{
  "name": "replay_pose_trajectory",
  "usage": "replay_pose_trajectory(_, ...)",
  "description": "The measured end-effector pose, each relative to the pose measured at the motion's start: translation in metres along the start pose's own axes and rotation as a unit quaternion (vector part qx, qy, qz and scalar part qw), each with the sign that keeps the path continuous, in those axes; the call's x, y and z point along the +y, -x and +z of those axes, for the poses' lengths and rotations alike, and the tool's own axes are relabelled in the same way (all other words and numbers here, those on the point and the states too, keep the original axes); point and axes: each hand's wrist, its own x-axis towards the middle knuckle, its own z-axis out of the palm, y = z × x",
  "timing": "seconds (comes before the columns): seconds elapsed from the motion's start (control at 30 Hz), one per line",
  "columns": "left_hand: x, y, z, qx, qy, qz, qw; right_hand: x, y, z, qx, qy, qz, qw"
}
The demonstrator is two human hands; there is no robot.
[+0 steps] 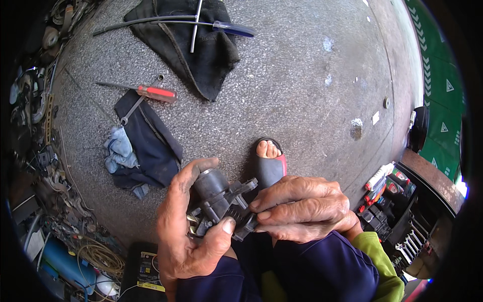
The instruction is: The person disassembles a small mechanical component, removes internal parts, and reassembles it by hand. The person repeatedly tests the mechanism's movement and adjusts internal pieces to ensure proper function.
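A dark mechanical part (216,194) with a round cylindrical end, flanged lugs and a brassy bit on its left side is held up over my lap. My left hand (183,226) is closed around it, thumb pressed on the near side and index finger curved along the cylinder. From the right, my right hand (302,209) pinches the part's right end with bunched fingertips; the fingers cover what lies between them. My sandalled foot (270,163) shows on the floor just beyond the part.
A red-handled screwdriver (158,93) and a wrench (133,109) lie by a dark cloth (148,146) with a pale blue rag (121,150). Farther off, a blue-handled screwdriver (234,28) and metal rod (196,27) rest on black cloth (206,60). Spanners (412,241) stand right; clutter lines the left.
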Motion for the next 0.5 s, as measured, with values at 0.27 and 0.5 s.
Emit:
replay_pose_trajectory(0.27,-0.005,-0.001,-0.005,-0.028,0.054,-0.013,0.998,-0.013,-0.008,0.002,-0.009,0.028,0.037,0.999)
replay_pose_trajectory(0.5,-0.014,-0.004,0.004,-0.033,0.043,-0.001,0.999,-0.011,-0.005,0.001,-0.009,0.056,0.049,0.997)
